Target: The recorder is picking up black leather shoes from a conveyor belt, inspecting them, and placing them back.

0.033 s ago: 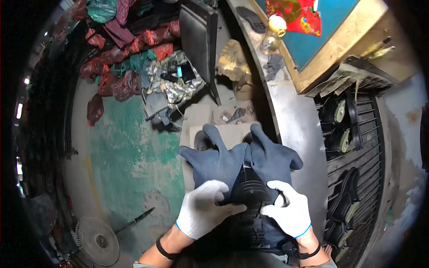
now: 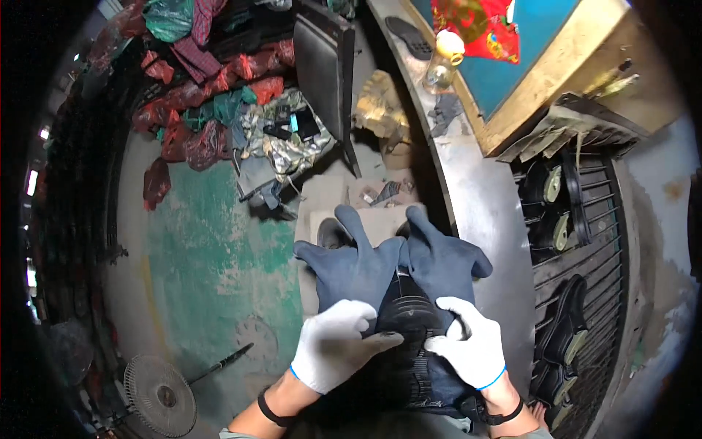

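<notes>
Both my hands wear white knit gloves with blue cuffs. My left hand (image 2: pixel 333 345) and my right hand (image 2: pixel 472 344) grip a black ribbed shoe (image 2: pixel 409 316) from either side, low in the middle of the view, over my lap. Beneath the shoe lie two dark blue-grey work gloves, the left one (image 2: pixel 349 267) and the right one (image 2: pixel 444 260), fingers spread and pointing away from me. Most of the shoe's lower part is hidden between my hands.
A grey metal bench (image 2: pixel 475 197) runs along the right, with a glass bottle (image 2: pixel 442 64) on it. A black rack (image 2: pixel 585 241) holds several black shoes. Red and green bags (image 2: pixel 197 110) are piled at the upper left. A round wire fan guard (image 2: pixel 157 395) lies on the green floor.
</notes>
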Tool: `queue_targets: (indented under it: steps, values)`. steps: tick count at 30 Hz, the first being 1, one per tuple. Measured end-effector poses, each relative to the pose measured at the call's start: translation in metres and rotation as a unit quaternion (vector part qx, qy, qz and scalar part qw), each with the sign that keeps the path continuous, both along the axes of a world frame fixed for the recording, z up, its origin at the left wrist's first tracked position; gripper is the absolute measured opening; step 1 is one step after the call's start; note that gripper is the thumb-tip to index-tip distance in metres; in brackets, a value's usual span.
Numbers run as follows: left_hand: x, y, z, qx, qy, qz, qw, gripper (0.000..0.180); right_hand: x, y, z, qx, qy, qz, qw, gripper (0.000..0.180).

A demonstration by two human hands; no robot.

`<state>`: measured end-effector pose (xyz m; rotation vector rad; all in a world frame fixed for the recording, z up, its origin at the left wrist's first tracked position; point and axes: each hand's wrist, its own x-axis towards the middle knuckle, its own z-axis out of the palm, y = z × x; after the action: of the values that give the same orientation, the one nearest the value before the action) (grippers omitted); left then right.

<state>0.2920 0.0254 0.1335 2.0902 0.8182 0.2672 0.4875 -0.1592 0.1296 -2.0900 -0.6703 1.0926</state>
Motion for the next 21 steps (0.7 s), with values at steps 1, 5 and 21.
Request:
queue_targets:
  steps: [1, 5, 21]
  values:
    - [-0.001, -0.009, 0.002, 0.028, -0.001, -0.017, 0.999, 0.040, -0.006, -0.004, 0.001, 0.042, -0.007, 0.000, 0.999, 0.074]
    - [-0.009, -0.067, 0.009, 0.028, -0.034, 0.068, 0.997, 0.043, -0.051, -0.019, 0.000, 0.194, -0.188, 0.054, 0.961, 0.066]
    - [-0.054, -0.152, 0.054, 0.105, -0.156, 0.141, 0.972, 0.103, -0.099, -0.086, 0.000, 0.416, 0.436, -0.160, 0.782, 0.088]
